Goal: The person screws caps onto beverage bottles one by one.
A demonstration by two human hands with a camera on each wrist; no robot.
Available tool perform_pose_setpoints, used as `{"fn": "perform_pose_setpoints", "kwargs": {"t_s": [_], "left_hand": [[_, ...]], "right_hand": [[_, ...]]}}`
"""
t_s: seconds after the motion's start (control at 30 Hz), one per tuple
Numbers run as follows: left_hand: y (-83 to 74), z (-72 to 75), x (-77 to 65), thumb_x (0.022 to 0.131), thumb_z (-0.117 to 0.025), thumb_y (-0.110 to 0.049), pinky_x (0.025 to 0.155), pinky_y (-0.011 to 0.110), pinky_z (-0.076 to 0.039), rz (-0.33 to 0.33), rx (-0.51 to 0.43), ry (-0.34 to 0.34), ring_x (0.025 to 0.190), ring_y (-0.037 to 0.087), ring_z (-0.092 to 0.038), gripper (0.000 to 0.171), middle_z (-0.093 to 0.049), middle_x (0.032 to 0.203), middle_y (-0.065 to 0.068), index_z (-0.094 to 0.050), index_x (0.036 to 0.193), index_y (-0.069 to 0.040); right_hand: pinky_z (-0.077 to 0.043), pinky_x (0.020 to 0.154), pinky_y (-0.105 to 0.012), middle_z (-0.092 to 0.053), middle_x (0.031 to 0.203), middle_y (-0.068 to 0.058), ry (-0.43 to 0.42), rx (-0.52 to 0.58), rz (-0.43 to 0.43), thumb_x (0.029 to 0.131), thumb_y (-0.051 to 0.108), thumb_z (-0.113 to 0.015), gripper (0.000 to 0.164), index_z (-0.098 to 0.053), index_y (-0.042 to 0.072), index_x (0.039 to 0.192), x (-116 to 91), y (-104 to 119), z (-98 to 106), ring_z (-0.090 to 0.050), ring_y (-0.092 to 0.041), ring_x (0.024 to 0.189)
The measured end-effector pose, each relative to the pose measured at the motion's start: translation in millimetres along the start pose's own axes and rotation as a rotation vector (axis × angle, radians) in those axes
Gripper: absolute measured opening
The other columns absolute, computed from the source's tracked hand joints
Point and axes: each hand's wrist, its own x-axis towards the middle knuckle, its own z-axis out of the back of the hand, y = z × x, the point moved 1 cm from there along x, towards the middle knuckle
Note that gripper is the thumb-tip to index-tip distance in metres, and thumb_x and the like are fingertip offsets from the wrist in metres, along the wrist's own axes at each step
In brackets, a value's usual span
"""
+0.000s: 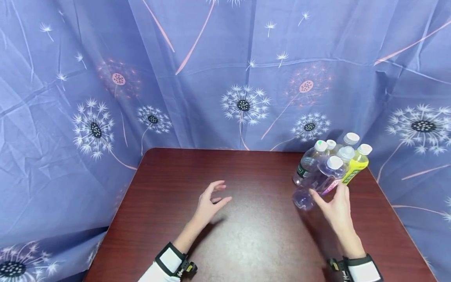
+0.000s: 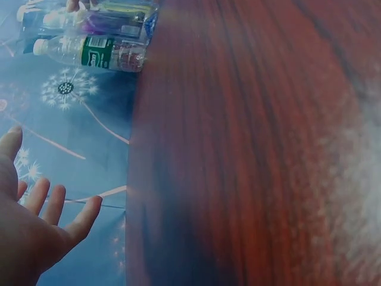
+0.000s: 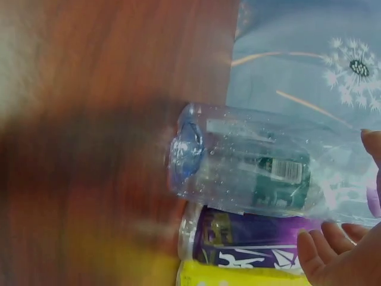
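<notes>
Right of centre, my right hand (image 1: 337, 207) holds the front clear plastic bottle (image 1: 303, 197), thumb on one side and fingers on the other. In the right wrist view this clear bottle (image 3: 238, 161) lies between thumb and fingertips (image 3: 321, 238). Next to it is a bottle with a purple label (image 3: 250, 238), then a yellow one (image 3: 232, 274). Behind stands a clear bottle with a green label (image 1: 303, 170). My left hand (image 1: 208, 201) hovers over the table's middle, fingers loosely bent, holding nothing; the left wrist view shows that hand (image 2: 41, 232) with fingers spread.
The bottles form a tight group at the far right corner of the brown table (image 1: 246, 235), with a yellow-labelled bottle (image 1: 356, 168) on the outer side. A blue dandelion-print curtain (image 1: 197, 98) hangs right behind the table's back edge and around its sides.
</notes>
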Motion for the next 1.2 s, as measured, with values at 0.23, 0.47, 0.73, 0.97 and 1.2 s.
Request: {"fn": "perform_pose_setpoints", "kwargs": {"t_s": [0.23,0.47,0.73,0.97,1.2], "left_hand": [[3.5,3.2,-1.6,0.089,-0.083,-0.010,0.093,0.056,-0.060,-0.021,0.006,0.018,0.123,0.032,-0.063,0.055,-0.067,0.127,0.025,-0.060,0.139,-0.016],[5.2,3.5,-1.4,0.091,-0.079,-0.004,0.089,0.044,-0.063,-0.037,0.003,-0.007,0.122,0.036,-0.064,0.058,-0.067,0.127,0.021,-0.054,0.144,-0.011],[4.2,5.8,0.2,0.096,-0.073,-0.003,0.087,0.048,-0.063,0.003,-0.010,-0.026,0.119,0.040,-0.063,0.047,-0.067,0.126,0.024,-0.056,0.140,-0.007],[-27.0,8.7,-3.7,0.103,-0.062,-0.002,0.089,0.035,-0.063,0.003,0.015,-0.024,0.120,0.045,-0.061,0.038,-0.067,0.124,0.027,-0.054,0.138,0.006],[-37.5,11.6,-6.3,0.102,-0.063,-0.002,0.091,0.053,-0.061,-0.031,0.005,-0.031,0.118,0.050,-0.061,0.037,-0.068,0.122,0.027,-0.055,0.137,0.006]], "right_hand": [[-0.038,0.077,-0.009,-0.049,0.118,-0.029,-0.021,-0.013,-0.066,0.080,0.005,-0.085,0.071,-0.043,-0.013,0.134,8.9,-8.3,4.0,-0.050,-0.030,0.100],[-0.039,0.071,0.000,-0.049,0.118,-0.024,-0.026,0.019,-0.103,0.082,0.006,-0.084,0.073,-0.041,-0.012,0.138,9.9,-6.9,3.7,-0.047,0.001,0.090],[-0.042,0.075,-0.002,-0.047,0.121,-0.020,-0.037,0.066,-0.114,0.082,0.006,-0.084,0.073,-0.042,-0.011,0.139,9.5,-7.6,0.2,-0.044,0.004,0.094],[-0.039,0.088,-0.009,-0.045,0.128,0.008,-0.125,0.174,-0.168,0.091,0.013,-0.076,0.071,-0.041,-0.004,0.150,3.5,3.4,5.8,-0.047,0.000,0.110],[-0.041,0.088,-0.012,-0.048,0.124,0.019,-0.286,0.208,-0.031,0.091,0.006,-0.073,0.063,-0.046,-0.007,0.147,-8.3,11.8,8.5,-0.050,0.003,0.110]]}}
